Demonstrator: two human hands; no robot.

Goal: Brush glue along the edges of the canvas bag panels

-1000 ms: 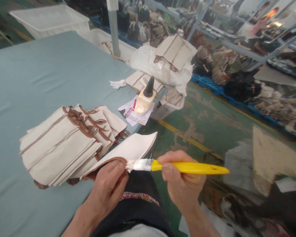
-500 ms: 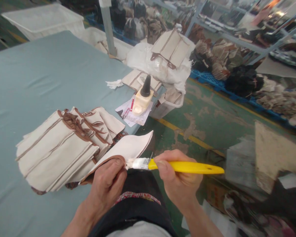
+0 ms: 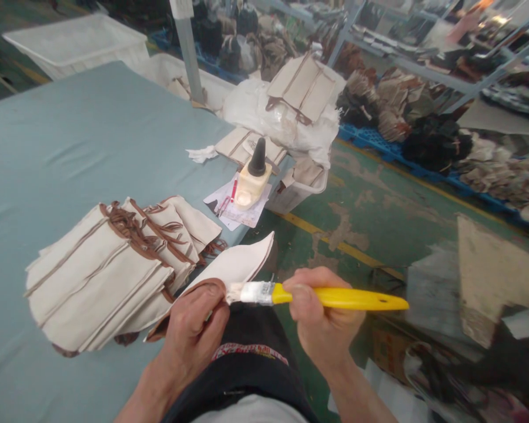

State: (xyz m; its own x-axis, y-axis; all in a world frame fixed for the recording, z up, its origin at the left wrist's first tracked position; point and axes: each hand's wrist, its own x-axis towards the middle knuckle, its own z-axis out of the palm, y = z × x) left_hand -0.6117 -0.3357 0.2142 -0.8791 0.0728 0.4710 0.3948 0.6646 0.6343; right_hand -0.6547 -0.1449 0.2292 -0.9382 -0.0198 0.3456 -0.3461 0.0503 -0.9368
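My left hand (image 3: 194,329) pinches the brown-trimmed edge of a cream cut piece (image 3: 238,265) that curls up over the table's front edge. My right hand (image 3: 324,326) grips a yellow-handled brush (image 3: 335,297), whose white bristles (image 3: 234,292) touch the trim right beside my left thumb. A fanned stack of cream pieces with brown straps (image 3: 110,267) lies on the teal table (image 3: 70,153) just left of my left hand.
A cream glue bottle with a black cone tip (image 3: 252,176) stands on papers with a red pen near the table's corner. Behind it lie more cream pieces, a white plastic bag (image 3: 286,123) and white bins. Green floor and cluttered shelves fill the right.
The brush tip stays on the brown trim by my left thumb with only small strokes. The held piece's free end has curled slightly; the view shifted a little.
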